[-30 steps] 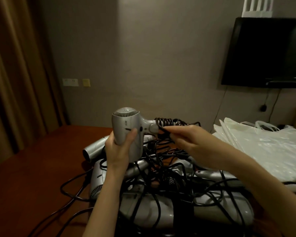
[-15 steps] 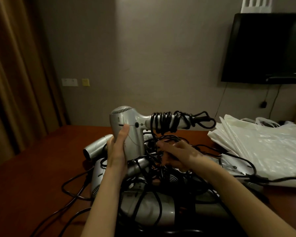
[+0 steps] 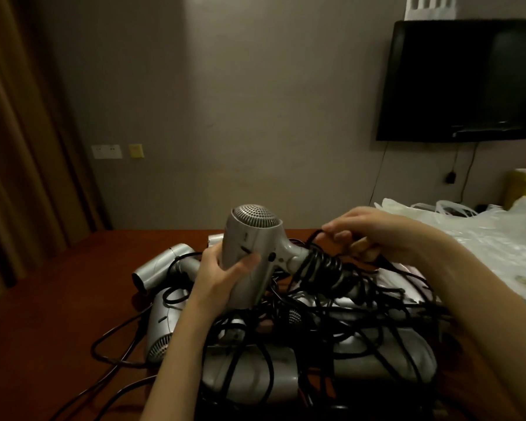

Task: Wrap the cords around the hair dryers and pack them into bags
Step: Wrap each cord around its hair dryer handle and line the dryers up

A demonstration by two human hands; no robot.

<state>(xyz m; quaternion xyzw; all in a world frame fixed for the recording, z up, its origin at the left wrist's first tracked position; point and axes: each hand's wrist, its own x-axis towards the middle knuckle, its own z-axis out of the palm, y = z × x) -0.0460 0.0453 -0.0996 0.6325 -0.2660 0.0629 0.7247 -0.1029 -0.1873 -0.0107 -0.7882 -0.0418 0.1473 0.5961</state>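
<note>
The left hand (image 3: 222, 271) grips the silver hair dryer (image 3: 251, 247) by its body, above the pile of dryers (image 3: 286, 354) on the brown table (image 3: 43, 314). The right hand (image 3: 377, 235) pinches the black cord (image 3: 319, 265), which is coiled around the handle. The handle's far end is hidden under the coils, and tangled cords cover much of the pile, so the dryers cannot be counted. The plastic bags (image 3: 483, 238) lie to the right, cut off by the frame edge. Bare tabletop stretches left toward the curtain (image 3: 22, 147).
</note>
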